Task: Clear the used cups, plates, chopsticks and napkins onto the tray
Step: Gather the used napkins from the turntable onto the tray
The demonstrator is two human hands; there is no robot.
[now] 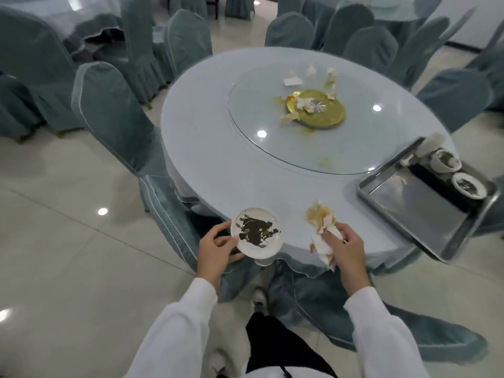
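Holding: left hand (215, 248) grips plate (256, 232) by its rim at the table (207, 148) edge, 6 o'clock; right hand (344, 245) clutches crumpled napkins (321, 223). Tray (409, 211) sits at 4 o'clock, with two cups (447, 159). Plate looks stiff, breakable, smeared, likely slippery; keep rim hold, level. Napkins soft, light; bunch tightly.

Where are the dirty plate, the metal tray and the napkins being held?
Dirty plate (256, 232): head view, its stained centre.
Metal tray (414, 205): head view, its bare floor.
Crumpled napkins (323, 222): head view, upper wad.
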